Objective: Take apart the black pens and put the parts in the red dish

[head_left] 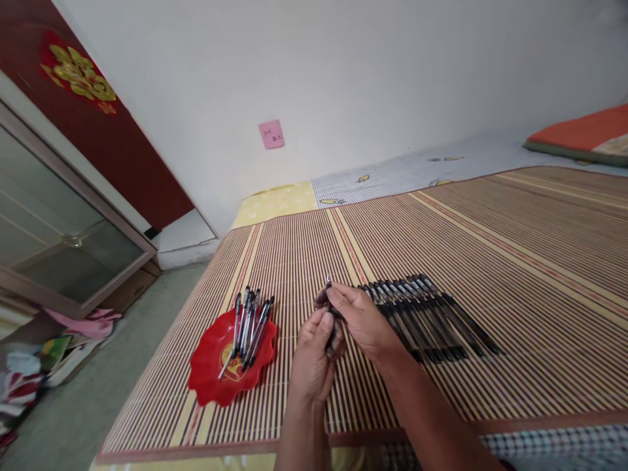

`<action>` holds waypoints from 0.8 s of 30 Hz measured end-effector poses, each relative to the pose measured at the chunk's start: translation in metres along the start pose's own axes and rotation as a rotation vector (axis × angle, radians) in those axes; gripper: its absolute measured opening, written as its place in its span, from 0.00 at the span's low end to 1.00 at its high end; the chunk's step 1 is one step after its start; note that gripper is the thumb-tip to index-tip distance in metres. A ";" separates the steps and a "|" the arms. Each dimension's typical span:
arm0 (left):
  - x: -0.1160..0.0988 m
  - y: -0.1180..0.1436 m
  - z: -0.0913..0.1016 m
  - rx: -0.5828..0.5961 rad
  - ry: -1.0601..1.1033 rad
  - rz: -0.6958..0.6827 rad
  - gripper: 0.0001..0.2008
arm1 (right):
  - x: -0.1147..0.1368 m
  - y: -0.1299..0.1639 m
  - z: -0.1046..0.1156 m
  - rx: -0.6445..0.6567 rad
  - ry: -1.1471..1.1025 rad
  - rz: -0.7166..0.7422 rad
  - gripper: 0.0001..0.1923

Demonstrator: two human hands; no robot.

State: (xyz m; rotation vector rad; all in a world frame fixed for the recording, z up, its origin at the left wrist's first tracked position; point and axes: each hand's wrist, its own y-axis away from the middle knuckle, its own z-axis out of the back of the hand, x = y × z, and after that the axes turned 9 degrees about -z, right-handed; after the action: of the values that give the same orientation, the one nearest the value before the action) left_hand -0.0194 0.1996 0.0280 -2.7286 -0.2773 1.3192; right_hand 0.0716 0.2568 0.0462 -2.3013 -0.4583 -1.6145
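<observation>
Both your left hand [314, 356] and right hand [360, 320] grip one pen [330, 302] between them, above the mat [490, 229]. Some pens lie in the red dish [216, 379] (roughly half a dozen); a longer row [426, 317] waits beside your right hand.

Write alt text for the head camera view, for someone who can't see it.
Two hands, left hand and right hand, hold one dark pen together over a striped bamboo mat. A row of pens lies to their right, and a red plate holding more pens sits to their left.
</observation>
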 end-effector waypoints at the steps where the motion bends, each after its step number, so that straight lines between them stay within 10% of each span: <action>1: 0.001 0.000 0.000 -0.032 -0.042 -0.019 0.14 | 0.000 0.000 -0.001 -0.014 0.032 0.013 0.16; 12: 0.007 0.000 -0.006 -0.251 -0.264 -0.164 0.18 | -0.007 -0.002 -0.006 -0.088 0.102 0.021 0.15; 24: 0.000 0.003 -0.006 0.111 0.128 0.125 0.13 | 0.000 -0.006 0.014 -0.008 -0.339 -0.043 0.16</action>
State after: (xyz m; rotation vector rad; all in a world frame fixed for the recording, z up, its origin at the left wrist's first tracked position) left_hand -0.0145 0.1968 0.0318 -2.7598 -0.0230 1.1422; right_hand 0.0814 0.2680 0.0420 -2.5967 -0.5798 -1.2449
